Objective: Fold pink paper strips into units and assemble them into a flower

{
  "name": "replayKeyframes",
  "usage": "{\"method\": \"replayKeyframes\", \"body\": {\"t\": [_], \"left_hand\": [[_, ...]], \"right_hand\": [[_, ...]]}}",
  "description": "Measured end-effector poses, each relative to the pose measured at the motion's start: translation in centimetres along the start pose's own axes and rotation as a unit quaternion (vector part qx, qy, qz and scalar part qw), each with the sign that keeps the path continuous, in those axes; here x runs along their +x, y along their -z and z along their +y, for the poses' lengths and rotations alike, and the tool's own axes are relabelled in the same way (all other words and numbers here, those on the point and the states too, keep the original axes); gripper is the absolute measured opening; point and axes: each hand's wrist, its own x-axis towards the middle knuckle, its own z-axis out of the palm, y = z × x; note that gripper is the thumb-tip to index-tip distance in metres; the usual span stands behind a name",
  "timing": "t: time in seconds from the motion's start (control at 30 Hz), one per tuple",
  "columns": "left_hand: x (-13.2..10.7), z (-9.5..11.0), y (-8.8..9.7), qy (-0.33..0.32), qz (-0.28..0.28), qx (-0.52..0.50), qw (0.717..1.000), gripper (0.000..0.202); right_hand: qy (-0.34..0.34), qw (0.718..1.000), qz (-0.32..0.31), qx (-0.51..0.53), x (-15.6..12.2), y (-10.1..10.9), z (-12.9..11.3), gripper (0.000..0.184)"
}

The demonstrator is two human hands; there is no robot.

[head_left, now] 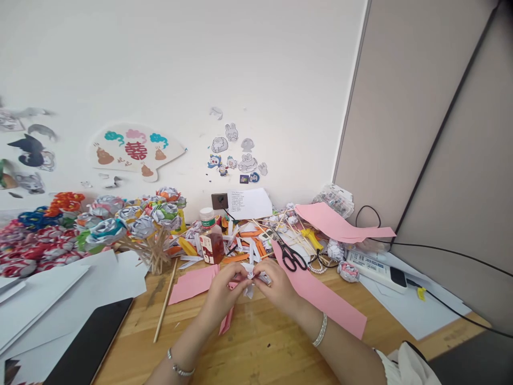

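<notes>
Above the wooden table, my left hand (226,287) and my right hand (276,284) meet with their fingertips pinched on a small piece of folded white paper (249,271). Parts of the paper stick out above and below the fingers; the rest is hidden by them. Near my left hand lies a pink paper sheet (194,283), with a folded pink strip (226,322) below the wrist. A long pink paper strip (332,305) runs behind and beside my right hand. Black-handled scissors (294,260) rest on its upper end.
Many paper flowers (108,227) on wooden sticks crowd the left. A bottle of reddish liquid (211,238) stands before a heap of paper scraps. A black tablet-like slab (92,342), a wooden stick (165,302), a white power strip (377,271) and cables surround the work area.
</notes>
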Motion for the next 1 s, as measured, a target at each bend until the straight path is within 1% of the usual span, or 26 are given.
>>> {"method": "replayKeyframes", "body": {"t": [0.07, 0.1, 0.23, 0.33, 0.43, 0.57, 0.63, 0.77, 0.87, 1.0], "left_hand": [[0.2, 0.2, 0.1, 0.045, -0.022, -0.024, 0.998, 0.01], [0.3, 0.3, 0.1, 0.062, -0.036, -0.037, 0.997, 0.012], [0.5, 0.2, 0.1, 0.11, -0.109, -0.09, 0.984, 0.021], [0.5, -0.6, -0.1, 0.141, -0.152, -0.096, 0.974, 0.025], [0.4, -2.0, -0.6, 0.156, -0.154, -0.064, 0.974, 0.025], [0.3, -3.4, -0.9, 0.157, -0.144, -0.035, 0.976, 0.024], [0.4, -3.6, -0.8, 0.16, -0.152, -0.046, 0.974, 0.022], [0.5, -3.3, -0.2, 0.172, -0.191, -0.086, 0.963, 0.015], [0.5, -2.9, 0.1, 0.168, -0.183, -0.054, 0.967, 0.012], [0.4, -2.6, 0.1, 0.146, -0.171, 0.0, 0.974, 0.01]], "right_hand": [[-0.066, 0.996, -0.028, 0.046, 0.2, 0.1, 0.1, 0.005], [-0.102, 0.991, -0.049, 0.076, 0.3, 0.1, 0.2, 0.008], [-0.216, 0.952, -0.114, 0.183, 0.6, 0.3, 1.0, 0.019], [-0.29, 0.922, -0.139, 0.216, 0.4, 0.0, 1.8, 0.023], [-0.342, 0.903, -0.142, 0.217, -0.1, -0.7, 2.6, 0.023], [-0.369, 0.896, -0.132, 0.211, -0.4, -1.4, 3.1, 0.022], [-0.368, 0.901, -0.121, 0.195, -0.5, -1.6, 3.2, 0.02], [-0.351, 0.914, -0.105, 0.173, -0.5, -1.7, 3.1, 0.018], [-0.337, 0.919, -0.117, 0.168, -0.6, -1.7, 3.1, 0.017], [-0.305, 0.933, -0.134, 0.135, -0.8, -1.8, 3.2, 0.014]]}}
